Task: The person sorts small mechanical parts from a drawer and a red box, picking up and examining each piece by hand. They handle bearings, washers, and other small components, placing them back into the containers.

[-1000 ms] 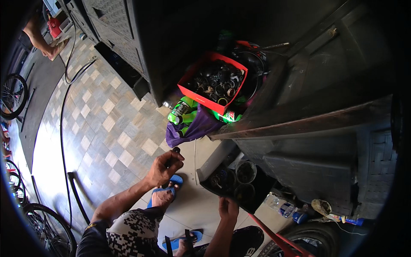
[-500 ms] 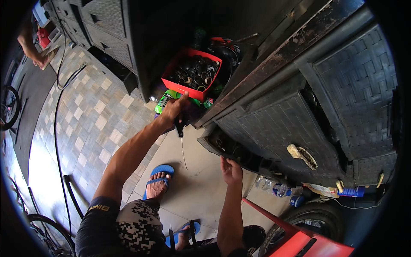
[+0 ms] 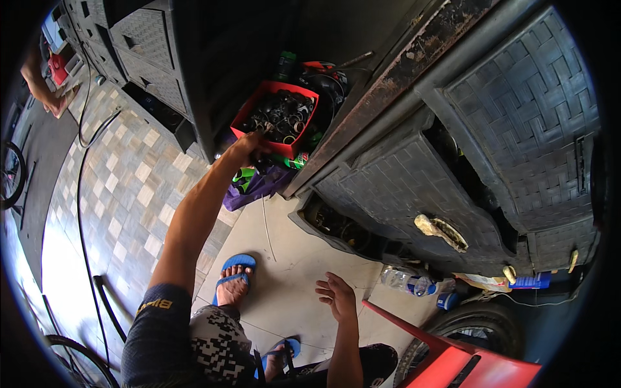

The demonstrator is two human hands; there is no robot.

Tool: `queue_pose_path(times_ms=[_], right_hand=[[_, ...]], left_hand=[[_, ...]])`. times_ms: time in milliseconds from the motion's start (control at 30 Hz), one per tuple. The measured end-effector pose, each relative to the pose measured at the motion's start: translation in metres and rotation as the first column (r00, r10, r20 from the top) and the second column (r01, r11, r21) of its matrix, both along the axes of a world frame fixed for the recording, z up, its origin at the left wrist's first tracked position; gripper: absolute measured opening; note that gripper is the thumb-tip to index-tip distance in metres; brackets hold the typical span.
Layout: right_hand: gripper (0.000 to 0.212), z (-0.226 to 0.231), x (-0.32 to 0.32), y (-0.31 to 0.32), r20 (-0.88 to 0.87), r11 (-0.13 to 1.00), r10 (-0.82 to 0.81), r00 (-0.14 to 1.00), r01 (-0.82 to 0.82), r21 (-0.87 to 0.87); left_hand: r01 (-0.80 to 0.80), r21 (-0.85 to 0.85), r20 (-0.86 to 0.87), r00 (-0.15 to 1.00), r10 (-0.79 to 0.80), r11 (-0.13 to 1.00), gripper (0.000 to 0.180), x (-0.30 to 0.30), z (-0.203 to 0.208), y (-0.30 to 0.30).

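My left hand (image 3: 247,146) reaches to the near left rim of a red open box (image 3: 301,146). Its fingers are curled at the rim and partly in shadow; a dark shape shows just under them, too dim to name. Inside the box lies a heap of small black parts and rings (image 3: 279,115). Beneath the box are green plastic bottles (image 3: 299,160) and a purple bag (image 3: 262,186). My right hand (image 3: 337,296) hangs over the floor with its fingers apart, holding nothing, below the black woven-pattern drawer cabinet (image 3: 388,178).
A black drawer unit (image 3: 145,45) stands at the left. An open drawer (image 3: 330,216) juts out at the right. Clear bottles (image 3: 407,280), a tyre (image 3: 501,326) and a red panel (image 3: 482,372) lie at lower right. A cable (image 3: 83,181) crosses the tiles. Another person's foot (image 3: 61,103) shows far left.
My left hand has moved up to the box's rim; the black object that hung from it is now hard to see. My right hand has come away from the open drawer's edge.
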State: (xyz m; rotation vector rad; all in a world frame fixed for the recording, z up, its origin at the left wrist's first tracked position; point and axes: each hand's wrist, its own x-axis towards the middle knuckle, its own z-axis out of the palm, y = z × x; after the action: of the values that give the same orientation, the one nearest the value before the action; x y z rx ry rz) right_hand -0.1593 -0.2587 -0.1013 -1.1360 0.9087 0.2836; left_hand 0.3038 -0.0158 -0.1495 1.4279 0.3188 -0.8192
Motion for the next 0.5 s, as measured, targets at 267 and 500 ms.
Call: queue_pose_path(times_ms=[267,500], right_hand=[[0.048,0.012,0.03,0.004,0.079,0.983,0.158,0.984,-0.149,-0.109],[0.052,0.015,0.087,0.028,0.155,0.888,0.435,0.887,-0.394,-0.237]], left_hand=[[-0.144,-0.05,0.053,0.988,0.147,0.988,0.038,-0.033,-0.005,0.013],[-0.209,0.02,0.155,0.967,0.204,0.978,0.026,-0.108,0.028,0.068]])
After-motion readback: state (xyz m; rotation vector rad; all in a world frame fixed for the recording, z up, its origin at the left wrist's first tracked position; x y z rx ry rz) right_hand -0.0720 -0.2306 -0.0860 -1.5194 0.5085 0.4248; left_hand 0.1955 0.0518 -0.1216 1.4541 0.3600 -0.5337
